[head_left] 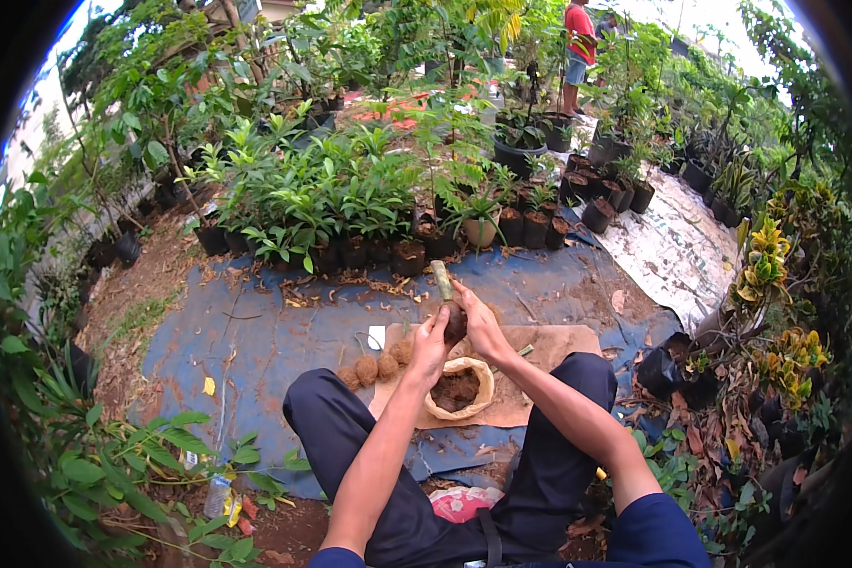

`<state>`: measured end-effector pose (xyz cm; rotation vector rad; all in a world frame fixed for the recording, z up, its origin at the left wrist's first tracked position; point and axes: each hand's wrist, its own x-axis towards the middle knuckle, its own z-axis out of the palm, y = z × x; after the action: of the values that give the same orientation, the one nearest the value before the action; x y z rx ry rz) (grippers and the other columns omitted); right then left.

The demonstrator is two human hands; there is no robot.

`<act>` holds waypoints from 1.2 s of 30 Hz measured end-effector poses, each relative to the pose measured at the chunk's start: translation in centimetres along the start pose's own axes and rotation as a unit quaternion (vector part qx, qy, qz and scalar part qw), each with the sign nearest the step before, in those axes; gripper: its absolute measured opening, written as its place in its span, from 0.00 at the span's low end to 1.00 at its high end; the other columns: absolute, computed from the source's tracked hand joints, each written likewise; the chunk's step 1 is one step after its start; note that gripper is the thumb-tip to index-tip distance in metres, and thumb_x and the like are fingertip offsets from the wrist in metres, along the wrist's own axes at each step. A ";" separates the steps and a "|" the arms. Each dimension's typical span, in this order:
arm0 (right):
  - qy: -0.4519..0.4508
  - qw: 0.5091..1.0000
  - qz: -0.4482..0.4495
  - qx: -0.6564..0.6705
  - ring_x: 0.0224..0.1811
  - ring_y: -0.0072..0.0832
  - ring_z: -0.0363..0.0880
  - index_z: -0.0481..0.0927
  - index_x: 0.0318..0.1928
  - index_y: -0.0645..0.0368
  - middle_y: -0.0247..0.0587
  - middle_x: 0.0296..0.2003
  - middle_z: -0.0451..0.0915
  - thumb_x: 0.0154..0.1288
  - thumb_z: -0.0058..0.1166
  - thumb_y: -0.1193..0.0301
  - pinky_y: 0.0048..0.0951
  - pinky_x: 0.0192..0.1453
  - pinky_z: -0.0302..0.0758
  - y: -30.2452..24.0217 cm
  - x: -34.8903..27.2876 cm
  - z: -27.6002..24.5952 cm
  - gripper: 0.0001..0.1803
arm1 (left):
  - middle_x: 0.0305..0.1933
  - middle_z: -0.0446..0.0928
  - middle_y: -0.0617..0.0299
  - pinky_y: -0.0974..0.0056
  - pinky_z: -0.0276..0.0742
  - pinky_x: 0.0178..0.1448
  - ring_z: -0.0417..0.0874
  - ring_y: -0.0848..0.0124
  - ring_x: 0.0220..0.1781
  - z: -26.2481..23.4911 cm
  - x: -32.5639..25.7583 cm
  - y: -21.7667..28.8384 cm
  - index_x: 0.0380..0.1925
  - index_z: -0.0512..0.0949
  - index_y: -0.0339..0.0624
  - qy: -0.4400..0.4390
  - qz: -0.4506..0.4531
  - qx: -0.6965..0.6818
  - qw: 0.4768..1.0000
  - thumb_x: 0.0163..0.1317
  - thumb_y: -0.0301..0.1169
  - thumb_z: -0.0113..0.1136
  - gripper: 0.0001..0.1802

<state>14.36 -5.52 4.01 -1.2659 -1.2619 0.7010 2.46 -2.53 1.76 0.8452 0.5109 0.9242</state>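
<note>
In front of me, above my knees, I hold a thick green stem cutting (441, 277) whose lower end sits in a dark ball of soil (455, 327). My left hand (432, 343) is closed round the near left side of the ball. On the other side, my right hand (481, 324) presses against it with the fingers reaching up beside the stem. Below the hands an open cream-coloured bag (486, 381) contains loose brown soil (456, 388). Several brown fibrous balls (387, 365) lie in a row left of the bag.
A brown sheet (563, 339) lies under the bag, over a blue tarp (256, 327). A small white card (377, 338) and a cut green stem (526, 350) lie nearby. Potted plants (327, 194) line the far side. A person in red (579, 43) stands far off.
</note>
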 end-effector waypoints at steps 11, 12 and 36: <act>0.053 0.997 0.018 0.045 0.29 0.23 0.78 0.80 0.39 0.68 0.42 0.30 0.82 0.76 0.27 0.48 0.26 0.36 0.74 -1.7 0.8 -1.7 0.36 | 0.26 0.74 0.65 0.61 0.84 0.37 0.81 0.71 0.28 -0.8 -0.1 1.7 0.35 0.71 0.47 0.163 -0.028 -0.072 0.984 0.66 0.44 0.55 0.13; 0.048 0.997 0.017 0.051 0.29 0.23 0.78 0.80 0.38 0.67 0.41 0.30 0.82 0.76 0.27 0.47 0.26 0.35 0.73 -1.5 0.9 -1.9 0.36 | 0.23 0.72 0.69 0.68 0.81 0.30 0.77 0.77 0.22 -0.8 0.0 1.6 0.32 0.71 0.49 0.180 -0.009 -0.081 0.980 0.63 0.42 0.61 0.12; -0.436 0.778 0.175 -0.417 0.45 0.41 0.83 0.83 0.48 0.54 0.50 0.43 0.83 0.55 0.55 0.68 0.37 0.51 0.78 13.9 -0.1 -0.2 0.19 | 0.38 0.79 0.58 0.61 0.83 0.40 0.85 0.63 0.39 -2.5 -1.4 2.4 0.39 0.75 0.41 0.050 -0.023 -0.170 0.984 0.63 0.34 0.56 0.09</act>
<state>17.81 -2.33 -9.06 -2.0453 -2.2933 1.1301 -1.22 -1.95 2.34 0.4790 0.4403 0.9811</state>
